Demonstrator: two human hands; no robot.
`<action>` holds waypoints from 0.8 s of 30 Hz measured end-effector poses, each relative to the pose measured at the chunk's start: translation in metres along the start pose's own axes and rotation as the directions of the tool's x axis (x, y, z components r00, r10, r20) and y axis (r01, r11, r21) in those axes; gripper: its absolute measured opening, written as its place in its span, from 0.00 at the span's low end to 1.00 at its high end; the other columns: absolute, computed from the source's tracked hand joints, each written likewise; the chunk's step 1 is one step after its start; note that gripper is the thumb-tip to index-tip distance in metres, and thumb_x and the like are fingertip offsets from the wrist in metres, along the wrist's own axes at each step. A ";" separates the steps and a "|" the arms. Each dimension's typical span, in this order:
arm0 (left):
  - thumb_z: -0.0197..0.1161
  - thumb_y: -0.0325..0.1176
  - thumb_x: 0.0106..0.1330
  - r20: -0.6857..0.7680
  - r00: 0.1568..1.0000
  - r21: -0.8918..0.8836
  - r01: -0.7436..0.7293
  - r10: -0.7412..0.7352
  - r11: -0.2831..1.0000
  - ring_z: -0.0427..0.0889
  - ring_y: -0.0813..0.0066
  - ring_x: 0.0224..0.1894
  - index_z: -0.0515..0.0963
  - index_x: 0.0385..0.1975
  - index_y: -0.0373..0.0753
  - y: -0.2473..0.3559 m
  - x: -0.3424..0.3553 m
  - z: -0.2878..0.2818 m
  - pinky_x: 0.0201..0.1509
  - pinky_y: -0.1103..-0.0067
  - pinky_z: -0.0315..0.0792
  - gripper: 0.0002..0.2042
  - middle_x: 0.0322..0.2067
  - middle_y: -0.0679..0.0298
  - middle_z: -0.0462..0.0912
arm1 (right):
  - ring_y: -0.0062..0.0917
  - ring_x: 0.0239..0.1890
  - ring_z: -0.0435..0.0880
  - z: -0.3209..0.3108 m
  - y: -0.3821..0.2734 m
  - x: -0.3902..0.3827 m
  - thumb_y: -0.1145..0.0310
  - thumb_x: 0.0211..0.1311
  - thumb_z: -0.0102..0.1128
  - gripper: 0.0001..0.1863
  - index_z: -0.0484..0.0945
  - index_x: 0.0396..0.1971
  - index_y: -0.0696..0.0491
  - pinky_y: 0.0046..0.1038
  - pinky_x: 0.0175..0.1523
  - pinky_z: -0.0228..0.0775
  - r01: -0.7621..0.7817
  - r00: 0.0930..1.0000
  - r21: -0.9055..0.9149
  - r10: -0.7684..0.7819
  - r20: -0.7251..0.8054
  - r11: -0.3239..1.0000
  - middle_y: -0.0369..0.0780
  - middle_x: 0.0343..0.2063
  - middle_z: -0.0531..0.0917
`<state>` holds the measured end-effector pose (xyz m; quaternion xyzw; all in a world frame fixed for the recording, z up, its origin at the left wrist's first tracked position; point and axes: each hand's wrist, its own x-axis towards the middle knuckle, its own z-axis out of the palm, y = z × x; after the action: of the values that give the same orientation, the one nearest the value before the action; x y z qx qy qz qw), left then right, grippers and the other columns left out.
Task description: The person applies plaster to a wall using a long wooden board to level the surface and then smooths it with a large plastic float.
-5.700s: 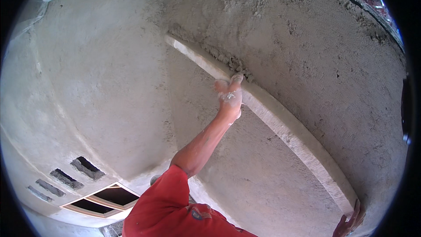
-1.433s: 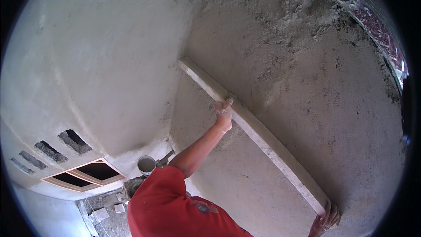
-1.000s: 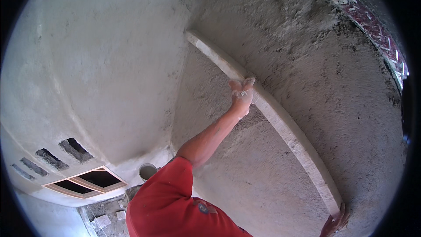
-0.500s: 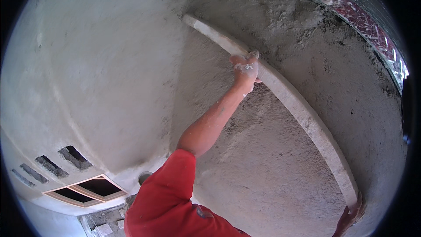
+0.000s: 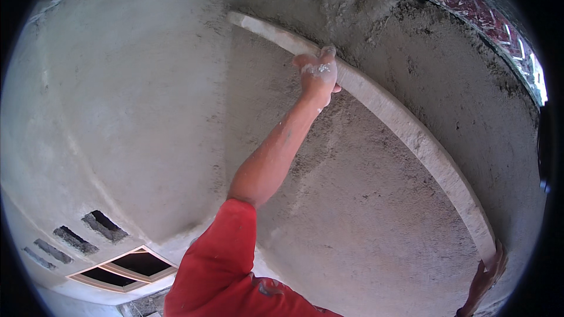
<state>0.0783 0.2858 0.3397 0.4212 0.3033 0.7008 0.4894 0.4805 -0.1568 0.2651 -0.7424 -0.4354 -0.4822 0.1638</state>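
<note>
A long pale straightedge [image 5: 405, 129], caked with plaster, lies flat against a rough grey wet-plaster wall [image 5: 376, 211]. My left hand [image 5: 317, 73], spattered with plaster, grips the straightedge near its upper end, my arm stretched up in a red sleeve. At the lower right rim, my right hand [image 5: 487, 273] holds the straightedge's lower end. The plaster below the straightedge looks scraped; above it the plaster is coarser and darker.
A smoother plastered wall [image 5: 129, 100] meets the rough one at an inner corner on the left. Low on the left are several small vent slots [image 5: 100, 226] and a wood-framed opening [image 5: 126, 264]. Bare red brickwork [image 5: 487, 20] shows at the top right.
Both hands have slid the straightedge up the wall. The lower stretch of plaster is now uncovered, and the view has tilted upward.
</note>
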 end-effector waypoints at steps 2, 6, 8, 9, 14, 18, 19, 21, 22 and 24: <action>0.54 0.42 0.68 0.014 1.000 0.015 0.008 -0.008 1.000 0.80 0.62 0.35 0.39 0.55 0.20 0.006 -0.006 0.008 0.24 0.78 0.82 0.36 0.49 0.37 0.66 | 0.45 0.60 0.68 -0.002 0.006 0.001 0.73 0.56 0.56 0.28 0.69 0.60 0.53 0.47 0.63 0.56 0.034 0.999 0.008 -0.034 -0.019 0.999 0.48 0.56 0.73; 0.53 0.42 0.68 0.050 0.999 -0.016 -0.004 0.005 1.000 0.81 0.62 0.33 0.37 0.56 0.20 0.012 -0.013 0.022 0.23 0.78 0.82 0.37 0.47 0.37 0.68 | 0.45 0.60 0.68 -0.017 0.019 0.004 0.75 0.56 0.56 0.27 0.69 0.59 0.54 0.47 0.63 0.58 0.004 1.000 0.004 -0.004 -0.028 1.000 0.48 0.55 0.73; 0.53 0.43 0.68 0.037 0.998 -0.007 -0.051 0.051 0.999 0.81 0.63 0.31 0.36 0.56 0.20 0.015 -0.018 0.031 0.22 0.79 0.81 0.37 0.46 0.37 0.69 | 0.45 0.60 0.68 -0.014 0.025 0.004 0.76 0.56 0.57 0.28 0.69 0.59 0.54 0.47 0.62 0.59 -0.051 0.999 0.016 0.051 -0.003 0.999 0.48 0.55 0.73; 0.53 0.43 0.68 0.052 0.997 -0.009 -0.055 0.055 0.998 0.81 0.63 0.30 0.35 0.57 0.19 0.014 -0.018 0.033 0.22 0.79 0.81 0.38 0.46 0.36 0.69 | 0.45 0.60 0.69 -0.014 0.026 0.004 0.77 0.55 0.57 0.28 0.69 0.59 0.54 0.47 0.62 0.59 -0.064 0.998 0.009 0.064 -0.016 0.998 0.48 0.55 0.73; 0.53 0.43 0.69 0.083 0.995 0.003 -0.052 0.051 0.999 0.80 0.66 0.25 0.33 0.58 0.17 0.021 -0.025 0.042 0.22 0.81 0.81 0.41 0.45 0.36 0.70 | 0.45 0.59 0.70 -0.014 0.037 0.005 0.77 0.53 0.58 0.29 0.68 0.59 0.53 0.47 0.62 0.60 -0.041 0.998 -0.009 0.041 -0.053 0.999 0.47 0.55 0.74; 0.58 0.42 0.66 0.058 0.997 -0.072 -0.051 0.056 0.996 0.74 0.72 0.16 0.48 0.49 0.23 0.032 -0.042 0.066 0.15 0.80 0.74 0.30 0.33 0.47 0.72 | 0.45 0.59 0.70 -0.014 0.078 0.003 0.76 0.53 0.59 0.30 0.68 0.60 0.53 0.46 0.63 0.60 -0.014 0.998 0.023 0.015 -0.060 1.000 0.47 0.55 0.74; 0.57 0.42 0.66 0.065 0.995 -0.076 -0.066 0.071 0.995 0.74 0.72 0.16 0.48 0.49 0.23 0.036 -0.045 0.069 0.15 0.80 0.74 0.30 0.33 0.48 0.72 | 0.45 0.59 0.70 -0.012 0.084 0.002 0.75 0.54 0.59 0.30 0.67 0.60 0.54 0.46 0.63 0.61 -0.006 0.998 0.024 0.007 -0.066 1.000 0.47 0.55 0.74; 0.56 0.42 0.67 0.079 0.991 -0.056 -0.100 0.105 0.993 0.74 0.73 0.16 0.46 0.51 0.21 0.040 -0.049 0.076 0.15 0.80 0.75 0.31 0.32 0.48 0.72 | 0.46 0.59 0.70 -0.011 0.099 0.001 0.75 0.55 0.59 0.30 0.66 0.60 0.54 0.46 0.63 0.61 0.015 0.998 0.038 -0.012 -0.061 0.999 0.48 0.55 0.74; 0.56 0.42 0.67 0.080 0.990 -0.054 -0.114 0.118 0.992 0.75 0.73 0.16 0.44 0.52 0.20 0.041 -0.052 0.080 0.15 0.80 0.75 0.34 0.32 0.48 0.73 | 0.46 0.59 0.70 -0.010 0.108 0.001 0.75 0.56 0.59 0.29 0.66 0.61 0.55 0.46 0.63 0.61 0.027 0.998 0.052 -0.024 -0.051 0.998 0.48 0.55 0.74; 0.56 0.43 0.67 0.083 0.985 -0.051 -0.145 0.149 0.988 0.76 0.72 0.17 0.39 0.56 0.17 0.044 -0.060 0.088 0.16 0.79 0.76 0.38 0.31 0.48 0.73 | 0.46 0.59 0.70 -0.009 0.129 -0.002 0.75 0.57 0.58 0.29 0.65 0.61 0.55 0.46 0.63 0.61 0.048 0.997 0.046 -0.045 -0.055 0.998 0.48 0.55 0.74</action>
<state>0.1471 0.2151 0.3996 0.4612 0.2339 0.7227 0.4586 0.5793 -0.2366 0.2905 -0.7147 -0.4593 -0.4952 0.1818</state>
